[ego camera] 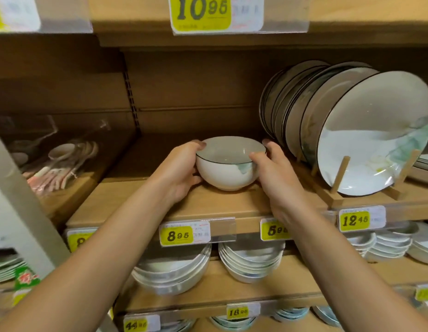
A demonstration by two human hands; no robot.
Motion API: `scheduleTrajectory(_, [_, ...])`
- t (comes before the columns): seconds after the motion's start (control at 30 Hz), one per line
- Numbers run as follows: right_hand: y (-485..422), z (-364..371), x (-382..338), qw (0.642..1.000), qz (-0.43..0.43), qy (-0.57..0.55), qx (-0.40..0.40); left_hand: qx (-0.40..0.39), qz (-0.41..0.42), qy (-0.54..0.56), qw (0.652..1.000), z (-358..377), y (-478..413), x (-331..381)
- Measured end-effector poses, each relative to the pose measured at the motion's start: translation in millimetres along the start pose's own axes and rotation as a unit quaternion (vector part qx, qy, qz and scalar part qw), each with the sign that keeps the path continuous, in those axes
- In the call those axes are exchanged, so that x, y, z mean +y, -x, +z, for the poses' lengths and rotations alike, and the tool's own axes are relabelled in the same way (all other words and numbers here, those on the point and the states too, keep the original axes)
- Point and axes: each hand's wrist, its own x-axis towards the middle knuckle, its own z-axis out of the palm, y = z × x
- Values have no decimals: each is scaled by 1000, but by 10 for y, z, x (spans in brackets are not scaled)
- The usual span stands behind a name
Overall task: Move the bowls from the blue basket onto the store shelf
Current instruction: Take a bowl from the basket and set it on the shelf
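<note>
Bowl: white, dark rim line, upright on the wooden store shelf, mid-board, base at the wood. To its right, a row of plates stands on edge in a wooden rack, rearmost plates near the right hand. Lower shelf: stacked dishes. Left hand wraps the bowl's left side, fingers curled at the rim, thumb low near the base. Right hand clamps the right side, thumb over the rim. Yellow 8.95 price tag on the shelf edge below.
</note>
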Motion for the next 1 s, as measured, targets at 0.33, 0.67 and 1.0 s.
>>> scheduleTrajectory(0.33, [-33,-35,21,998,32,-42,19,36,23,40,998,-59,5,77])
scheduleTrajectory(0.67, [-190,-85,5,994,66,-83,29,47,35,-3,998,-156,-22,-118])
scheduleTrajectory(1.0, [-130,-57,58,995,61,-77,-25,-12,2,21,1000,-125,48,-170])
